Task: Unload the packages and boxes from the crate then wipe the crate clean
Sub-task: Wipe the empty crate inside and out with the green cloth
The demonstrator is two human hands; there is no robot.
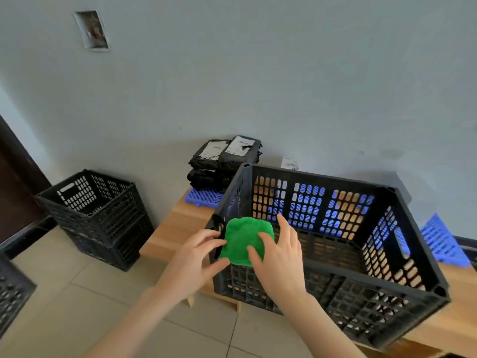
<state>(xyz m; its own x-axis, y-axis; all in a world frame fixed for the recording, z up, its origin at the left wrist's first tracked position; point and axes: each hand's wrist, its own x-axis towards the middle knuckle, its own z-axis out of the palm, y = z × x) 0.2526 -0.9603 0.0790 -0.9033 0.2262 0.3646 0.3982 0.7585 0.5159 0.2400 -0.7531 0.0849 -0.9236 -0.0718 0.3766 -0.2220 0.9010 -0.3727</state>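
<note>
A black slatted crate [402, 301] stands on a wooden table [175, 228], with nothing showing inside it. A folded green cloth [242, 236] lies over the crate's near left corner. My left hand [196, 259] pinches the cloth's left edge between thumb and fingers. My right hand [278, 254] lies on the cloth's right side with fingers spread over it. A stack of black packages [224, 161] with white labels sits on a blue slatted mat [204, 197] at the table's far left.
Two stacked black crates [95, 213] stand on the tiled floor to the left, by the wall. Another black crate [13, 290] shows at the left edge. A second blue mat [441, 241] lies right of the crate. A dark door [15, 192] is far left.
</note>
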